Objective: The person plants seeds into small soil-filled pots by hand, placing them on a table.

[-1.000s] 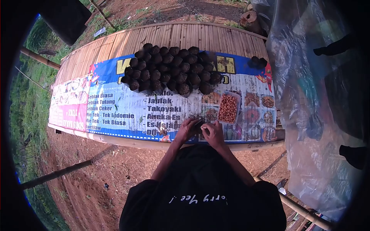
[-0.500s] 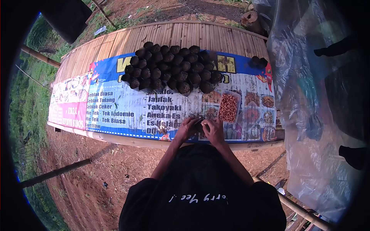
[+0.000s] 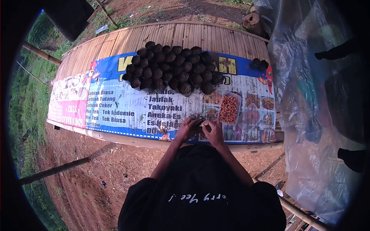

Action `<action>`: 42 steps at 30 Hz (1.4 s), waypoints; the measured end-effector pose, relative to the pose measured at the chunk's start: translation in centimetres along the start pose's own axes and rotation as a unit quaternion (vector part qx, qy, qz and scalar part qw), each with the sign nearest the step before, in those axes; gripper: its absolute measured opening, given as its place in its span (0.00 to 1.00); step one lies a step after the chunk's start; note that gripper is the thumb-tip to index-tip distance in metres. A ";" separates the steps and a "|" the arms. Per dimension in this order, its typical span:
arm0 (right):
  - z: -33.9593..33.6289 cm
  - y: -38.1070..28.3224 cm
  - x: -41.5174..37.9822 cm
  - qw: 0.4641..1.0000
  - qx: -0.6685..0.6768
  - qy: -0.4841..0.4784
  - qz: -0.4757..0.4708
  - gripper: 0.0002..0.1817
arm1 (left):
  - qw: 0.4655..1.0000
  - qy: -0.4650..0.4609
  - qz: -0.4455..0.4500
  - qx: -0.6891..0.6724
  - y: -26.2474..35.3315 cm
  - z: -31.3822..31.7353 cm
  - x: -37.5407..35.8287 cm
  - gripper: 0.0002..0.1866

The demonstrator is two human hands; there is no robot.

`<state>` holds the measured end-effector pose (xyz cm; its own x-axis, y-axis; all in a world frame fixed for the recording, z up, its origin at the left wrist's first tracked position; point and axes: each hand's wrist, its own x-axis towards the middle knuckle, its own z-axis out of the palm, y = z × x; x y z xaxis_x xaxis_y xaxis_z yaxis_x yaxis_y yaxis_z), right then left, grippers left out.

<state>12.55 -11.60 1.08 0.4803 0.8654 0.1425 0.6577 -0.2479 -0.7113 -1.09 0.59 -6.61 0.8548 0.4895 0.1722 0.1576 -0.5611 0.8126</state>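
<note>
The left hand (image 3: 187, 128) gripped a dark pot (image 3: 199, 123) at its two o'clock. The right hand (image 3: 212, 131) was pinched, contents indiscernible; brown seeds (image 3: 228, 109) lay at its one o'clock.

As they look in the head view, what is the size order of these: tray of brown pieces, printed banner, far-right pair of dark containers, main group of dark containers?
1. Printed banner
2. Main group of dark containers
3. Tray of brown pieces
4. Far-right pair of dark containers
</note>
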 end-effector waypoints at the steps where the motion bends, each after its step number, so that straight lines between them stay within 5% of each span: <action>1: 0.3 -0.1 0.2 1.000 0.017 0.025 -0.004 0.07 | 1.000 0.001 0.002 0.015 0.0 0.0 0.0 0.32; 15: -0.2 0.2 0.0 0.998 -0.023 -0.032 -0.057 0.07 | 1.000 -0.009 -0.005 -0.009 0.2 -0.2 0.3 0.31; 27: -0.3 -0.2 -0.5 0.995 -0.040 0.035 -0.090 0.07 | 1.000 -0.009 -0.001 -0.016 -0.3 0.1 0.1 0.32; 30: -0.6 -0.2 -0.5 0.998 -0.041 -0.025 -0.049 0.07 | 1.000 -0.007 0.001 -0.015 0.2 0.0 0.3 0.31; 42: 0.5 0.5 -0.4 0.997 0.021 0.053 -0.058 0.06 | 1.000 -0.001 0.017 -0.002 0.2 -0.3 0.3 0.30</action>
<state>12.43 -11.88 0.32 0.4617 0.8364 0.2955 0.6887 -0.1280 -0.7137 -0.94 0.76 -6.22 0.8605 0.4691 0.1988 0.1260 -0.5741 0.8090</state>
